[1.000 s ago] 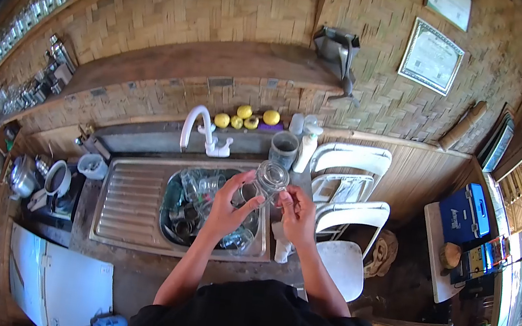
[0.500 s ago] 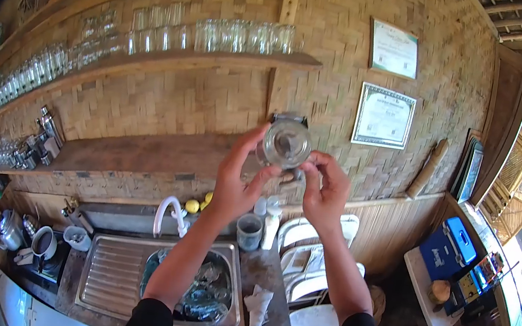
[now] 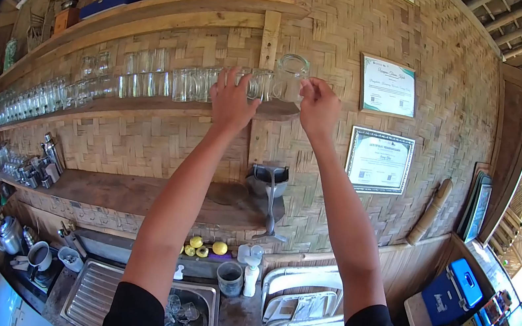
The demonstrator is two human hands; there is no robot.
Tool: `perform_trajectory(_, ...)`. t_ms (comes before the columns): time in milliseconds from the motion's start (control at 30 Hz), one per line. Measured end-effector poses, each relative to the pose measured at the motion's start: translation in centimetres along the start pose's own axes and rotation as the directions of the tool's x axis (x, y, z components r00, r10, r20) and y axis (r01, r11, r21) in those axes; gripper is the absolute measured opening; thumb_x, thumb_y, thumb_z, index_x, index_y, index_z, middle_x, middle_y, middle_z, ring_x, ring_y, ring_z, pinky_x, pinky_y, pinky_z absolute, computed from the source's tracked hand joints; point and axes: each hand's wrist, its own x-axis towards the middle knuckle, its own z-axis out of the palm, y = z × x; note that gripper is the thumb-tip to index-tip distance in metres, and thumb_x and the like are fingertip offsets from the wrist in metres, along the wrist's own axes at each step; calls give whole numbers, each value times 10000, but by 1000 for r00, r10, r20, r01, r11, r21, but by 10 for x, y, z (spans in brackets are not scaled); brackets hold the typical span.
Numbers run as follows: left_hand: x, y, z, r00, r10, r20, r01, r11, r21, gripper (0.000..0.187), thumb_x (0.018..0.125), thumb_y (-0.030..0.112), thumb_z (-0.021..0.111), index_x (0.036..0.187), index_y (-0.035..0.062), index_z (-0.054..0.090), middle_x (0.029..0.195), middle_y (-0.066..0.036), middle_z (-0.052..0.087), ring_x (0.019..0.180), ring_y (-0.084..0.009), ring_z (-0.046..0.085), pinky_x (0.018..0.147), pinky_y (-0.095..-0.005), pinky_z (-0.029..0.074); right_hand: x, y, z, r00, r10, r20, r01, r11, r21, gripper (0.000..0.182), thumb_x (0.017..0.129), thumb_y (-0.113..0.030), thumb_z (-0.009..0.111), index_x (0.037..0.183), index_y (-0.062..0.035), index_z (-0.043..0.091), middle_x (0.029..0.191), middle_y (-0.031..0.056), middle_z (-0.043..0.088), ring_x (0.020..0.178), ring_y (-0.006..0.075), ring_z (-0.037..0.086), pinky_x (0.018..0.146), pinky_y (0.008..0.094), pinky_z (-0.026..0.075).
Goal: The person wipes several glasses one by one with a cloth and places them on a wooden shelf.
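Observation:
My right hand [image 3: 319,108] grips a clear glass mug [image 3: 292,77] by its right side, at the right end of the shelf [image 3: 142,105]. The mug's round end shows at the top, and part of its far side blends into the wall behind. To its left, my left hand [image 3: 232,102] is raised with fingers spread, holding nothing. Its fingertips overlap the row of clear glasses [image 3: 185,86] on that shelf, hiding several of them.
A higher shelf [image 3: 228,15] carries plaques in blue cases. Below are a lower wooden shelf [image 3: 136,195], a metal sink [image 3: 97,297] holding wet glassware, yellow fruit [image 3: 219,248] and a grey cup [image 3: 230,279]. White folding chairs [image 3: 301,302] stand right of the counter.
Both hands have risen to the glass shelf, and the view has tilted up. My left hand has let go of the mug; only my right hand holds it now.

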Motion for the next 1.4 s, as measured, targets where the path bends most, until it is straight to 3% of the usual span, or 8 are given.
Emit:
perform_trajectory(67, 11, -3, 12, 998, -55, -9, 55, 996, 70, 706, 781, 384, 816, 1399, 147, 568, 1558, -72, 371, 1488, -344, 228, 1152, -552, 235, 11, 20, 13, 996, 86, 25, -86, 996, -19, 186, 915, -157, 710, 998, 8, 726, 775, 194, 712, 703, 332, 707, 667, 383, 540)
perform_trajectory(167, 24, -4, 19, 993, -122, 4, 120, 988, 99, 710, 795, 383, 785, 1420, 141, 549, 1559, -79, 386, 1489, -364, 218, 1153, -574, 200, 24, 46, 32, 996, 68, 62, -65, 997, -51, 213, 902, -195, 716, 987, -2, 744, 794, 213, 712, 750, 368, 711, 699, 415, 549)
perform_trajectory(367, 21, -13, 26, 986, -161, 38, 160, 986, 40, 635, 840, 273, 705, 1441, 185, 524, 1541, -73, 425, 1488, -329, 244, 1156, -571, 188, 35, 54, 52, 960, 180, 215, -162, 982, -97, 206, 886, -210, 725, 951, -20, 773, 841, 219, 725, 809, 376, 718, 747, 434, 559)
perform_trajectory(667, 24, -26, 37, 991, -133, -25, 131, 990, -58, 515, 868, 39, 586, 1356, 199, 557, 1450, -21, 497, 1447, -200, 346, 1154, -548, 182, 52, 90, 73, 945, 211, 249, -201, 977, -66, 211, 881, -226, 730, 947, -32, 780, 869, 216, 731, 842, 378, 721, 764, 433, 559)
perform_trajectory(867, 29, -29, 32, 981, -187, 53, 193, 968, -162, 507, 869, 16, 552, 1339, 204, 556, 1459, -22, 493, 1456, -207, 352, 1160, -536, 160, 55, 97, 72, 888, 246, 388, -262, 965, -12, 206, 884, -256, 745, 923, -60, 796, 708, 114, 728, 678, 231, 712, 695, 369, 547)
perform_trajectory(967, 29, -34, 37, 982, -182, 58, 188, 972, -143, 485, 904, 59, 547, 1369, 198, 547, 1543, -39, 438, 1499, -227, 309, 1171, -542, 140, 53, 112, 81, 894, 249, 373, -264, 965, -12, 198, 887, -260, 750, 912, -70, 799, 648, 69, 707, 610, 166, 668, 668, 340, 535)
perform_trajectory(1167, 28, -34, 43, 983, -179, 27, 181, 978, -108, 467, 975, 216, 569, 1437, 182, 514, 1629, -89, 343, 1537, -250, 246, 1183, -564, 108, 53, 109, 80, 879, 268, 394, -303, 953, 27, 202, 917, -235, 737, 874, -43, 783, 652, 53, 709, 607, 130, 649, 649, 317, 521)
perform_trajectory(1400, 32, -36, 34, 972, -218, 86, 232, 945, -229, 408, 957, 164, 578, 1362, 213, 564, 1574, -33, 431, 1519, -224, 292, 1171, -524, 114, 49, 114, 70, 835, 226, 501, -394, 882, 259, 219, 941, -188, 726, 885, 23, 739, 696, 54, 702, 619, 101, 621, 623, 276, 504)
